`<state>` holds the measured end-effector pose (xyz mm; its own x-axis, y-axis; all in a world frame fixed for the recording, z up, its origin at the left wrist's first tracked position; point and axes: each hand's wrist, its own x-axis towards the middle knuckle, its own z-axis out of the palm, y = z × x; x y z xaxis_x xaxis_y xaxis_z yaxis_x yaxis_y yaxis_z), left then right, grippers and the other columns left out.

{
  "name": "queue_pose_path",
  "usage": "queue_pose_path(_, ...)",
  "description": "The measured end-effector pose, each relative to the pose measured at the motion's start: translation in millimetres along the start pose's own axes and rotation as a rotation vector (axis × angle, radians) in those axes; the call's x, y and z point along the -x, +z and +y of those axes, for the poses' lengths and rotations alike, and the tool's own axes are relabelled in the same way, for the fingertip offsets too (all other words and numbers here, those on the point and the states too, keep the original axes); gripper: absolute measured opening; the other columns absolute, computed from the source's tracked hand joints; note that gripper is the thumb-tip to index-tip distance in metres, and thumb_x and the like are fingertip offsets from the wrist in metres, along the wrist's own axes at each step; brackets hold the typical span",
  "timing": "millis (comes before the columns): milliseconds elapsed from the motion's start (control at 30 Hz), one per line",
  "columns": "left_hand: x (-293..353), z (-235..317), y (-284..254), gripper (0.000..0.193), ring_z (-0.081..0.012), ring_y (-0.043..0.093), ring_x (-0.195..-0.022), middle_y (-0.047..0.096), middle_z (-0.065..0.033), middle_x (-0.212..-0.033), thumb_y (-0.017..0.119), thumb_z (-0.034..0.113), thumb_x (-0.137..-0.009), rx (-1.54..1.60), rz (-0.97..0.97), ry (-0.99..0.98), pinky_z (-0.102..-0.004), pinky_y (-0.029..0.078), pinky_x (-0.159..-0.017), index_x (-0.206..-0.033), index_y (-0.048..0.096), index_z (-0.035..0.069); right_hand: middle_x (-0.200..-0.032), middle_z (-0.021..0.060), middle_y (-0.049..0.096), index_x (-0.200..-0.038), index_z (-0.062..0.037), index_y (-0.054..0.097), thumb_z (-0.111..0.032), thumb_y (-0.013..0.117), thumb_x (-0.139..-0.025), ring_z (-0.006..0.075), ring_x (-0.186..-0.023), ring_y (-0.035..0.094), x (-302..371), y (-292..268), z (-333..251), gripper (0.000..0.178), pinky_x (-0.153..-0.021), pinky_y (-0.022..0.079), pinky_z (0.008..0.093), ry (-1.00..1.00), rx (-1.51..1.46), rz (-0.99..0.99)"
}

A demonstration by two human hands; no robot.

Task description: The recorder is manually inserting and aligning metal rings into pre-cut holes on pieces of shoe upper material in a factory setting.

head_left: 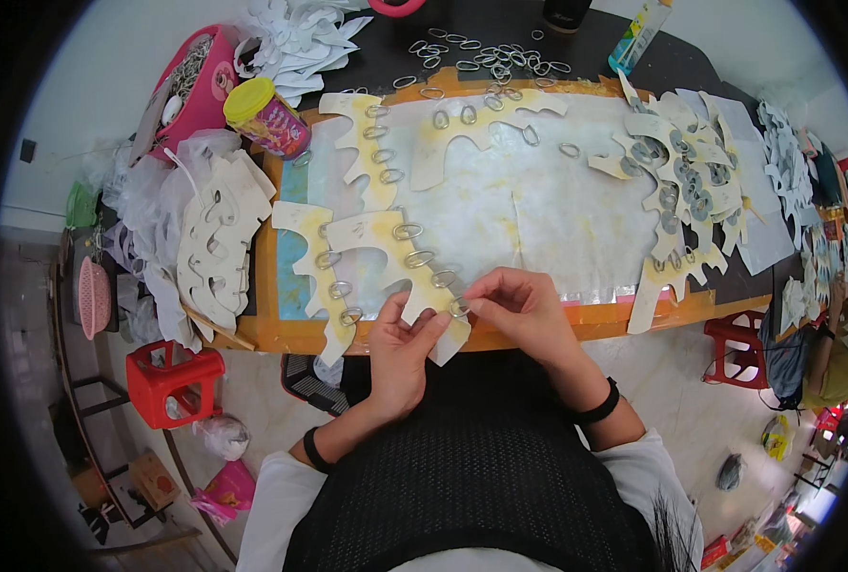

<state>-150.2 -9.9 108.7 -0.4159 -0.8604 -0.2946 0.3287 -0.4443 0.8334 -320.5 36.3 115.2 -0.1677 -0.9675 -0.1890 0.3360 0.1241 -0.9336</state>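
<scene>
A cream cut-out piece with notched edges lies near the table's front edge, several metal oval rings set along its right side. At its lower end, my left hand grips the piece between thumb and fingers. My right hand pinches a metal oval ring at the piece's edge; the fingertips partly hide it. Just left lies a similar piece with rings along its edge. Two more ringed pieces, one upright in line and one curved, lie farther back.
Loose oval rings are scattered at the back. Overlapping ringed pieces are heaped at the right; a stack of cream pieces is at the left. A yellow-lidded tub, a pink basket and a bottle stand around.
</scene>
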Motion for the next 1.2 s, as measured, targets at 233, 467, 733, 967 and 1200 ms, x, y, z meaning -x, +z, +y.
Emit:
queue_pose_path(233,1,-1,-2,0.033,-0.0114,0.060,-0.098,0.063,-0.0081,-0.108,0.064,-0.008,-0.086,-0.017,-0.037,0.021,-0.0260,0.049,-0.090,-0.117,0.054,-0.002,-0.084,0.0022,0.067,-0.095,0.0034,0.067,-0.003,0.066,-0.086,0.0061,-0.075,0.061,-1,5,-4,0.011,-0.069,0.050,0.0222,-0.050,0.050,0.071)
queue_pose_path(467,2,-1,-3,0.034,-0.0108,0.060,-0.097,0.063,-0.0081,-0.108,0.064,-0.009,-0.086,-0.040,-0.069,0.040,-0.0257,0.050,-0.089,-0.118,0.055,-0.003,-0.082,0.0034,0.068,-0.093,0.0029,0.068,-0.005,0.065,-0.086,0.0064,-0.072,0.061,1,1,-9,0.011,-0.068,0.050,0.0222,0.033,0.217,-0.003)
queue_pose_path(733,4,-5,-7,0.035,-0.0108,0.060,-0.097,0.063,-0.0087,-0.107,0.063,-0.010,-0.086,-0.023,-0.071,0.068,-0.0250,0.050,-0.088,-0.119,0.053,-0.004,-0.090,0.0056,0.068,-0.093,0.0042,0.067,0.001,0.064,-0.086,0.0104,-0.083,0.063,18,2,-29,0.009,-0.078,0.050,0.0235,0.013,0.478,-0.010)
queue_pose_path(967,4,-4,-5,0.035,-0.0116,0.062,-0.096,0.064,-0.0091,-0.105,0.062,-0.010,-0.087,-0.001,-0.081,0.085,-0.0245,0.051,-0.086,-0.120,0.052,-0.003,-0.083,0.0112,0.067,-0.091,0.0003,0.067,-0.002,0.066,-0.083,0.0206,-0.073,0.066,18,7,-30,0.009,-0.067,0.051,0.0291,-0.181,0.534,0.030)
queue_pose_path(1200,4,-5,-8,0.037,-0.0112,0.063,-0.097,0.065,-0.0100,-0.108,0.061,-0.010,-0.087,0.034,-0.101,0.065,-0.0249,0.052,-0.086,-0.122,0.050,-0.002,-0.087,0.0084,0.066,-0.109,-0.0031,0.059,-0.002,0.066,-0.085,0.0144,-0.080,0.065,18,12,-9,0.026,-0.072,0.052,0.0266,-0.181,0.372,0.134)
